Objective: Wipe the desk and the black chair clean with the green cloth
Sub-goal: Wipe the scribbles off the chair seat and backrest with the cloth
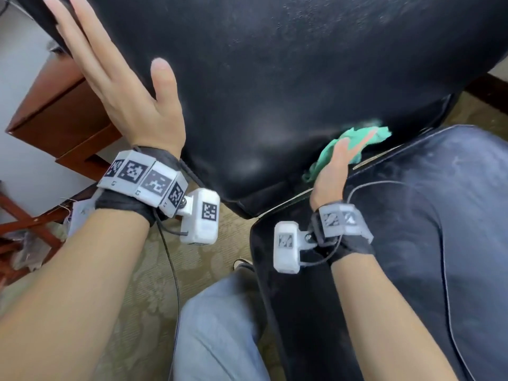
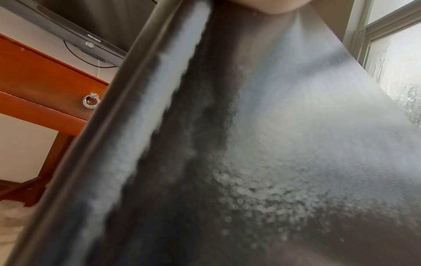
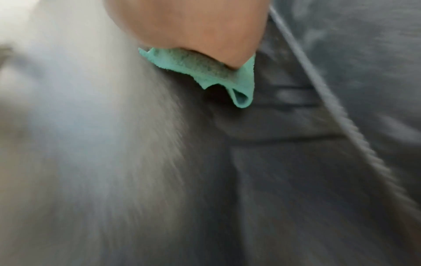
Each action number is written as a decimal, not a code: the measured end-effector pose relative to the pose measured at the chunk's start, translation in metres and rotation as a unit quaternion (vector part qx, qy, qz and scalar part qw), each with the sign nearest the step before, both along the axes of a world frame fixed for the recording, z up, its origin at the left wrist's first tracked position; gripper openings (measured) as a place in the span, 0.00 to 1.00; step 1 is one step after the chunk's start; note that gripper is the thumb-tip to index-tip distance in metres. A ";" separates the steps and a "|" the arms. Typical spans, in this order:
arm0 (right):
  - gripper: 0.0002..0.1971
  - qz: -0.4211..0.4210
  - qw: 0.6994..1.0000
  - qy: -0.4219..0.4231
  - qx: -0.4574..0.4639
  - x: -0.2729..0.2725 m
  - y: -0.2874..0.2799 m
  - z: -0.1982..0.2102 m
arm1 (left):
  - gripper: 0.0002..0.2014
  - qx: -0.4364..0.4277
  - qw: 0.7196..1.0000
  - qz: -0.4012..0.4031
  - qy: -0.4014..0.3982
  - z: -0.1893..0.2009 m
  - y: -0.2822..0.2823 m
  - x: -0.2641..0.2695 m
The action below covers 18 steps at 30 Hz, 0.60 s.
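Note:
The black chair fills the head view, its glossy backrest above and its dusty seat at the lower right. My left hand lies flat with straight fingers against the backrest's left edge. My right hand presses the crumpled green cloth against the bottom of the backrest, just above the seat seam. In the right wrist view the green cloth pokes out from under my palm. The left wrist view looks up the chair's backrest. The desk is the red-brown wooden piece at the left.
The desk's drawer with a ring pull and a dark monitor show in the left wrist view. A window is behind the chair. Patterned carpet and my jeans-clad knee lie below.

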State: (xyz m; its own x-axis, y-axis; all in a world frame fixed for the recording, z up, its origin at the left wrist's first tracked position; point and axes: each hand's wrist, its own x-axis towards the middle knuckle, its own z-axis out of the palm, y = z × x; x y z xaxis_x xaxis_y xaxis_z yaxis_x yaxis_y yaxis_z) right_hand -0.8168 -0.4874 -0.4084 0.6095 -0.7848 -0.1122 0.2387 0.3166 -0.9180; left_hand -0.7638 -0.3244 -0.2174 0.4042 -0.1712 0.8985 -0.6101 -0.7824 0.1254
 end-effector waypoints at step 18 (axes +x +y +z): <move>0.18 0.017 0.995 0.097 0.014 0.010 -0.047 -0.037 | 0.45 0.012 1.000 0.017 -0.003 0.001 -0.002 -0.004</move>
